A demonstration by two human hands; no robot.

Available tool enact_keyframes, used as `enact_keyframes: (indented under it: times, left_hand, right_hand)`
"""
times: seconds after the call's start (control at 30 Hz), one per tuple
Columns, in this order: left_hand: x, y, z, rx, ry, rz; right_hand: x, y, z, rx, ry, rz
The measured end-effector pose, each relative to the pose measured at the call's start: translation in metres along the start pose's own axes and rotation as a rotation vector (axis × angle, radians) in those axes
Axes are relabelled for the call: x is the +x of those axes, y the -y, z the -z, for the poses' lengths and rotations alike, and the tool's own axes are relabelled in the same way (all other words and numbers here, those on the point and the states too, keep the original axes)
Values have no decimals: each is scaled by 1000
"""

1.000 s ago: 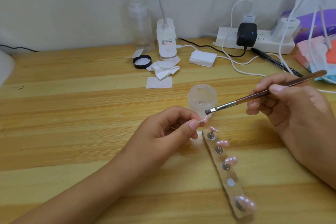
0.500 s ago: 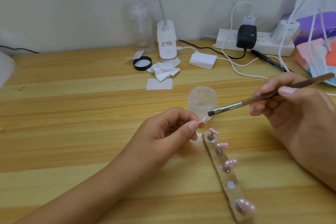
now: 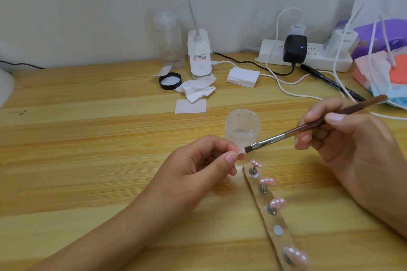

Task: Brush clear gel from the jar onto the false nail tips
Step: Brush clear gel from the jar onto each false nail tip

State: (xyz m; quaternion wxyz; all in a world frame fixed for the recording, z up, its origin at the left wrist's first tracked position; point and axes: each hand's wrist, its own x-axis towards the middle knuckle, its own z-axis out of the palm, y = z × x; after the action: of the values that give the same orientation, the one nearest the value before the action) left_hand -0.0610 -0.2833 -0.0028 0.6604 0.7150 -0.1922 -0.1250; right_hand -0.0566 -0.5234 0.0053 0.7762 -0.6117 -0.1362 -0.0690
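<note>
Pink tip (image 3: 241, 154): pinched between thumb and forefinger of the left hand (image 3: 198, 165), jutting just past the fingertips. Its underside is hidden in the pinch.
Left hand: fingers curled, thumb and forefinger closed on the tip, nothing else held.
Right hand (image 3: 343, 136): fingers curled round the brush (image 3: 308, 126) in a pen grip, at mid-handle.
Brush head: at the tip's outer end, just off the left thumb. Touching or a hair short, cannot tell.
Jar (image 3: 242, 127): frosted, lid off, just beyond the left fingertips and behind the bristles. Gel level not legible.
Strip (image 3: 272, 218): below and right of the left fingers, near them. It carries four mounted tips (image 3: 267, 181) on studs and one bare disc (image 3: 278, 230).
Handling, tip (judged): very light, thin, stiff plastic with a glossy face, likely slippery once coated. Hold from below or by the edges, with the fingers off the upper face.
Handling, brush (judged): light rigid handle, soft bristles. Light pressure should suffice, since a hard stroke could twist the tip out of the pinch.
Handling, jar (judged): small and light, apt to tip if the brush drags on its rim.
</note>
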Motion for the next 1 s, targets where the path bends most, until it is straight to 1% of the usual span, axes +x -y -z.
enact_keyframes:
  times: [0.23, 0.53, 0.6, 0.77, 1.0]
  left_hand:
    - [-1, -1, 0, 7, -3, 10]
    - [-2, -6, 0, -28, 9, 18]
    - [-2, -6, 0, -15, 3, 21]
    - [-1, -8, -1, 22, -9, 17]
    - [-2, -10, -2, 45, -3, 21]
  right_hand:
    - [0, -3, 1, -82, -76, -6]
    - [5, 1, 2, 54, -127, -17]
    - [4, 2, 2, 66, -111, -20]
    - [1, 2, 1, 48, -1, -14]
    - [0, 2, 0, 51, 17, -18]
